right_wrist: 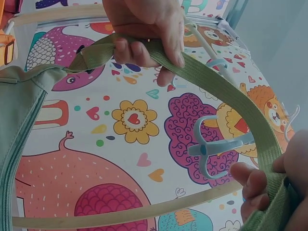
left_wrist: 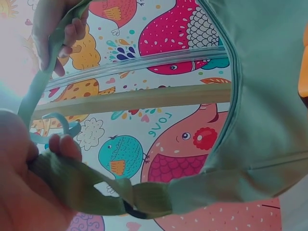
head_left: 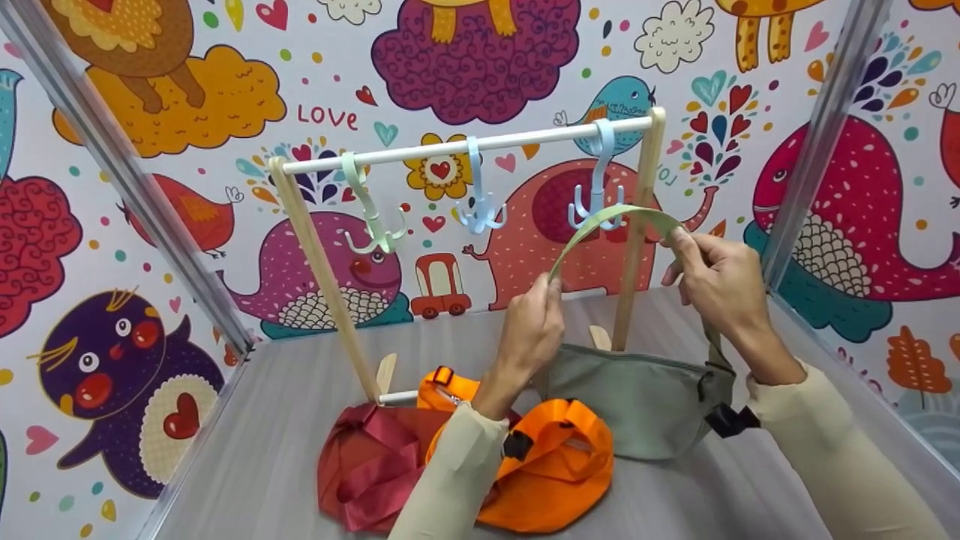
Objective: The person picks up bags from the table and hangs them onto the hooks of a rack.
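A grey-green waist bag hangs below my hands, with a zip along its top edge and a black buckle at its right end. My left hand pinches one side of its green webbing strap. The other side is held between thumb and fingers of my right hand. Between the two hands the strap arches up, close in front of the right blue hook. In the right wrist view that pronged hook appears inside the strap's loop; whether they touch I cannot tell.
A wooden rack with a white rail carries a middle blue hook and a green hook. An orange bag and a dark red bag lie on the grey table. Patterned walls stand behind and at the sides.
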A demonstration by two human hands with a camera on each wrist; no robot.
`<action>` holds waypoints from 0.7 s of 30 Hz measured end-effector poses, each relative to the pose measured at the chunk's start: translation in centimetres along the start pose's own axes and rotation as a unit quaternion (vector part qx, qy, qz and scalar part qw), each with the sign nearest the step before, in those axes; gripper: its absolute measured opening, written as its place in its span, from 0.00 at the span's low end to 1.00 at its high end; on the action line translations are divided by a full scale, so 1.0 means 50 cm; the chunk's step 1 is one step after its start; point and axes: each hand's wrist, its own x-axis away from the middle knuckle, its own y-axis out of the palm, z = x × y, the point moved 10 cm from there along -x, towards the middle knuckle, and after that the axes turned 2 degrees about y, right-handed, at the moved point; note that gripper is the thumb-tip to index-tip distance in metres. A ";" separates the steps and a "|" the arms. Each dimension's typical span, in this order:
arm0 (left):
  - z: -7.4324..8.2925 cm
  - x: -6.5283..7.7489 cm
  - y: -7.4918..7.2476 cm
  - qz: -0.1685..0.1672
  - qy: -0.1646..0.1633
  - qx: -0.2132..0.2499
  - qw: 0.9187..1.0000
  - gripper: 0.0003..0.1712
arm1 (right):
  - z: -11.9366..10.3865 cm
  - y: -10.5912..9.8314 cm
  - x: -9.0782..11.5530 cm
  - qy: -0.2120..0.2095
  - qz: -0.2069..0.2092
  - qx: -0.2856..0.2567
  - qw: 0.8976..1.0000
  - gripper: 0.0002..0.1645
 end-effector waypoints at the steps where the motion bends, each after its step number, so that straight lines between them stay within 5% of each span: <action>1: 0.001 -0.001 0.001 -0.001 0.000 0.001 1.000 0.13 | 0.001 0.001 -0.001 0.001 0.000 -0.002 1.000 0.23; 21: 0.008 -0.019 0.015 -0.011 -0.012 -0.013 1.000 0.16 | 0.026 0.016 -0.018 0.035 -0.006 0.004 0.999 0.27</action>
